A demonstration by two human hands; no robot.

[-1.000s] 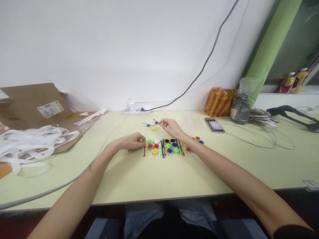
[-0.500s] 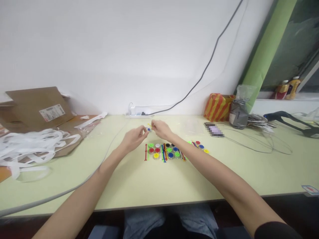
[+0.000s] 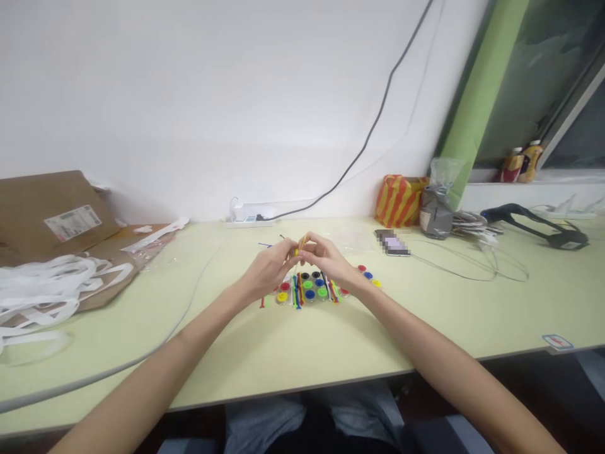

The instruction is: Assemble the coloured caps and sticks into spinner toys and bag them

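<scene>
My left hand [image 3: 267, 267] and my right hand [image 3: 331, 258] meet above the table, both closed with fingertips pinched together. Between them is a thin yellow plastic strip [image 3: 304, 240], held by both; its lower end is partly hidden by fingers. Just beyond my left hand lie a blue strip [image 3: 265, 244] and the dark tip of another strip [image 3: 282, 236]. Beneath my wrists, round coloured discs on clear bases, such as a yellow disc [image 3: 282, 297] and a blue disc [image 3: 309, 294], sit in groups. A bundle of coloured arrow-ended strips [image 3: 297, 291] lies among them.
White strapping [image 3: 42, 290] and a cardboard box [image 3: 51, 214] fill the left side. A power strip [image 3: 250, 219] stands by the wall. On the right are a phone [image 3: 393, 243], a striped bag [image 3: 399, 202], a grey pouch [image 3: 435, 211], cables and a black headset-like frame [image 3: 534, 224].
My hands, apart before, have come together around the yellow strip. The blue piece that was near my left fingertips now appears on the table beyond them. The view has turned slightly right.
</scene>
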